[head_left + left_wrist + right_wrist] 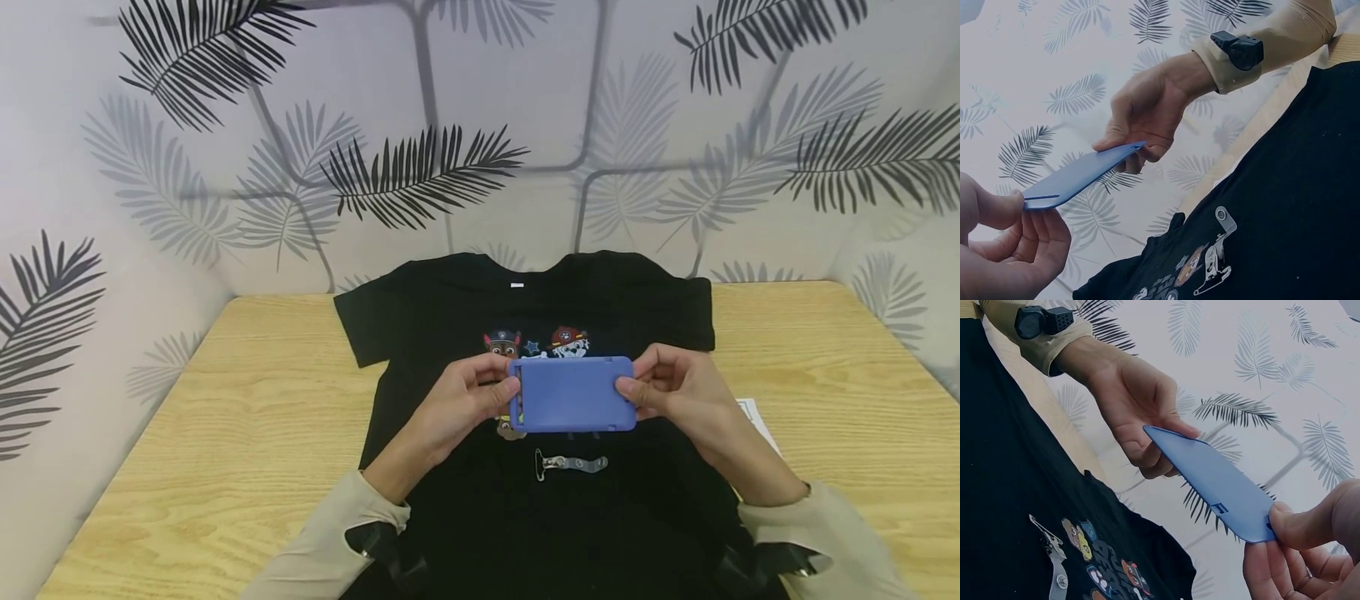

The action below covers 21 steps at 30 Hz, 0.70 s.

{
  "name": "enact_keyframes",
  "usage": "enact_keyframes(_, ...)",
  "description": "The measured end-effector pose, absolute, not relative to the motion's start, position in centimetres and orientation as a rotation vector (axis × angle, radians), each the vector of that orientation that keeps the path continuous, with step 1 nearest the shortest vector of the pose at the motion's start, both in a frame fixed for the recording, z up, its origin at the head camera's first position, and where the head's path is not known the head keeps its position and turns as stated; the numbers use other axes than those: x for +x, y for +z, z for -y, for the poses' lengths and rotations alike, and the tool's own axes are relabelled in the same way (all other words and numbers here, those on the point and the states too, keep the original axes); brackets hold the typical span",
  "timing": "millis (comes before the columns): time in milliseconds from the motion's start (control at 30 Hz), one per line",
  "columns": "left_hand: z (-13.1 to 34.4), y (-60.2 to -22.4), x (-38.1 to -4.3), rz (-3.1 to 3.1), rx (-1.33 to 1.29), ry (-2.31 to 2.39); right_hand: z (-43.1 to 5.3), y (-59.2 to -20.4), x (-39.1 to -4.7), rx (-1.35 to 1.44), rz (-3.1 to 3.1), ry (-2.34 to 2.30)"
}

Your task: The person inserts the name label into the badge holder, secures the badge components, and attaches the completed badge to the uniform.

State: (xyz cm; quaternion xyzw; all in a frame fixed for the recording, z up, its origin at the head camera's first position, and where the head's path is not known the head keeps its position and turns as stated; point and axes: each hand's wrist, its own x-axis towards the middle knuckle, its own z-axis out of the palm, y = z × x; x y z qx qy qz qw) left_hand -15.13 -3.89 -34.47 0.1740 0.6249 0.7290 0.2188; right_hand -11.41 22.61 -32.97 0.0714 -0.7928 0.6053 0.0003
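A flat blue plastic card holder [577, 394] is held up above the black T-shirt [555, 533], lying sideways in the head view. My left hand [468, 396] pinches its left end, thumb on the near face beside a long slot. At the opposite end, my right hand [686, 396] grips the edge between thumb and curled fingers. Both wrist views show the thin holder [1085, 172] spanning the two hands. Just below it on the shirt lies a badge clip [570, 463], a metal pin with a clear snap strap. The holder partly covers the cartoon dog print [572, 342].
The T-shirt lies spread on a wooden table [247, 400], its collar toward the back wall [510, 100] with its leaf pattern. White paper [757, 421] shows partly from behind my right forearm. Dark cameras [1239, 50] are strapped to both wrists over beige sleeves.
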Motion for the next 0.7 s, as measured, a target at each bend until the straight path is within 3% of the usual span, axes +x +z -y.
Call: enact_keyframes(700,3.66,-34.24,-14.66,-1.915,0.442,1.960,-22.74,-32.64,-11.24,0.228,2.527,1.864)
